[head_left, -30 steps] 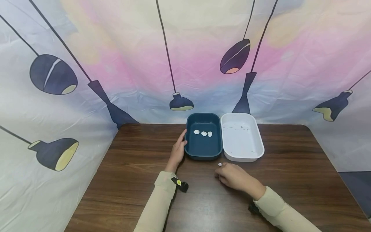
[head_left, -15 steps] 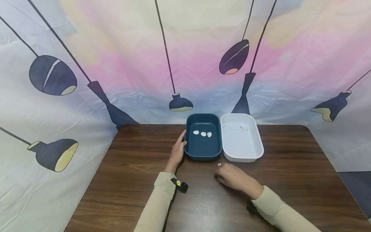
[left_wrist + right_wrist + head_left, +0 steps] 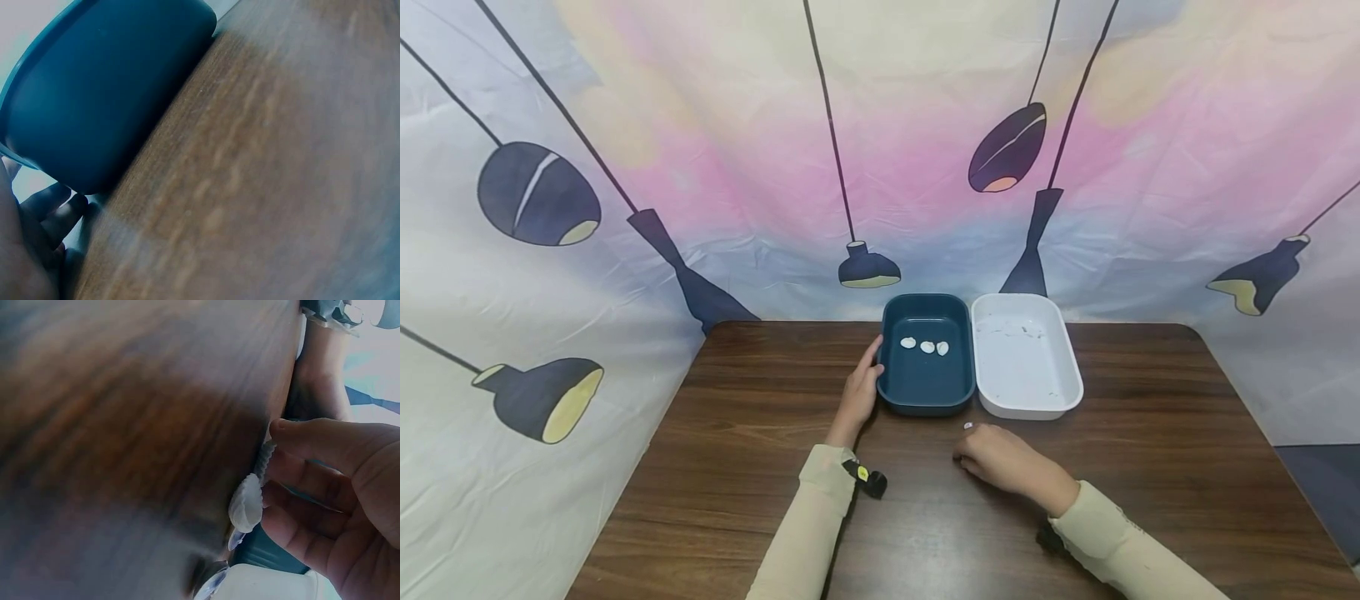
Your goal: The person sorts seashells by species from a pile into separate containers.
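Observation:
My left hand [image 3: 856,396] rests against the left wall of a dark teal tray [image 3: 925,392], its fingers lying along the outside. Inside that tray are three small white shells, one of them a shell [image 3: 928,347] in the middle. Low over the table, my right hand [image 3: 1007,457] has curled fingers. In the right wrist view its thumb and fingers pinch a grey ribbed seashell [image 3: 265,459]. Just beside the fingertips is a white seashell [image 3: 246,504], with a small purplish shell [image 3: 236,539] below it. A shiny shell [image 3: 212,581] lies farther down, partly cut off.
A white tray [image 3: 1028,367] with small dark specks stands right beside the teal one. Both are near the back edge of the brown wooden table [image 3: 760,417]. Behind the table hangs a cloth [image 3: 737,167] printed with lamps.
My right hand has shifted very slightly left, still low over the table. The left hand, both trays and the three shells in the teal tray stay as they were.

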`<state>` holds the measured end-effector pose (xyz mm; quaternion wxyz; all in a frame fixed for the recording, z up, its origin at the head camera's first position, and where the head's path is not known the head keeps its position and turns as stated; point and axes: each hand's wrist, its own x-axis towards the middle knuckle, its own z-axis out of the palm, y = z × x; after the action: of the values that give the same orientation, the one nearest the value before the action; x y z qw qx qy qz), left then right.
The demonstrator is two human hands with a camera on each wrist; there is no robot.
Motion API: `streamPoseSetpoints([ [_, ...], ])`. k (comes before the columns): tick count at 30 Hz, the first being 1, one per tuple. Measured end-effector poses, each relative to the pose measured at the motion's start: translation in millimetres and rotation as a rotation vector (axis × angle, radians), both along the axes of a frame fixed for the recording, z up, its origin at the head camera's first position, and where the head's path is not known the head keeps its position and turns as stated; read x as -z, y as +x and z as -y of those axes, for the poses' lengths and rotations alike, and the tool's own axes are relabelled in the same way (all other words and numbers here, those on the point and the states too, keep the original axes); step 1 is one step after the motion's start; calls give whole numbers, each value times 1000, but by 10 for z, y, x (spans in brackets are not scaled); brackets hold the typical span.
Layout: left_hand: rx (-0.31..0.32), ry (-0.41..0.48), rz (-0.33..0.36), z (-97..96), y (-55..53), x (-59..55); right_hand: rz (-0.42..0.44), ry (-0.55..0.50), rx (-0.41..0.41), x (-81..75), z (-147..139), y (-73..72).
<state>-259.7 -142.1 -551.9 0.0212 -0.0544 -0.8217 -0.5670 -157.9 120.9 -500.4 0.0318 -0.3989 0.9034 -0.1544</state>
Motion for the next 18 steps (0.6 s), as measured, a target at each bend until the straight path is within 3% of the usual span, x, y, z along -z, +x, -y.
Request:
streamPoseSetpoints([
  [13, 12, 17, 7, 6, 6, 1, 21, -29, -22, 25, -18, -32],
  [18, 13, 20, 6, 11, 0, 11, 0, -36, -29, -61, -23, -53],
])
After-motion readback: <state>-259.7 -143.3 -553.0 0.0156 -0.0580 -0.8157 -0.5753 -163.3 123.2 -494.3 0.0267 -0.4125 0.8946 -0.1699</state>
